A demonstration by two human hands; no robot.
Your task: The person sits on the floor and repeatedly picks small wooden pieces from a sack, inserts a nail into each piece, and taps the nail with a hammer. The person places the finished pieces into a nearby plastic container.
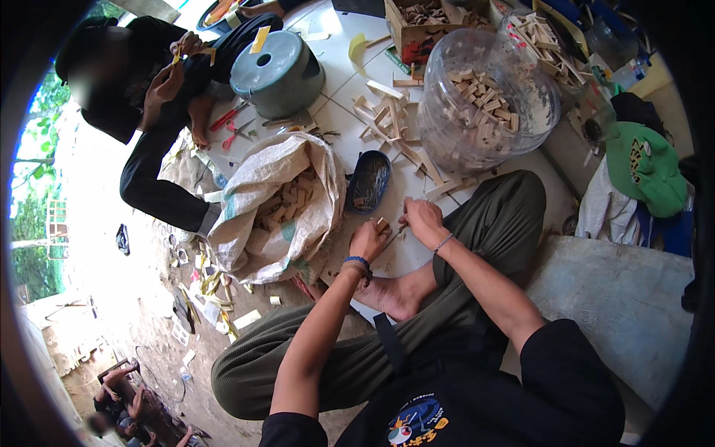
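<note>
My left hand (369, 240), with a blue band at its wrist, is closed on a small wooden piece (382, 223) whose end shows between the fingers. Just to its right, my right hand (423, 221) is pinched shut. A small dark bit shows at its fingertips, too small to name. Both hands are low over the tiles, in front of my crossed legs. Beyond them is a dark blue oval dish (370, 182) of thin metal pins or nails. Left of the dish, an open woven sack (249, 175) holds many small wooden pieces.
A clear plastic tub (439, 127) of wooden pieces stands ahead right, beside loose wooden strips (395, 123). Ahead left are a grey-green stool (275, 71) and red-handled scissors (237, 132). A co-worker (160, 89) sits at far left, holding yellow strips. A green cap (646, 167) lies right.
</note>
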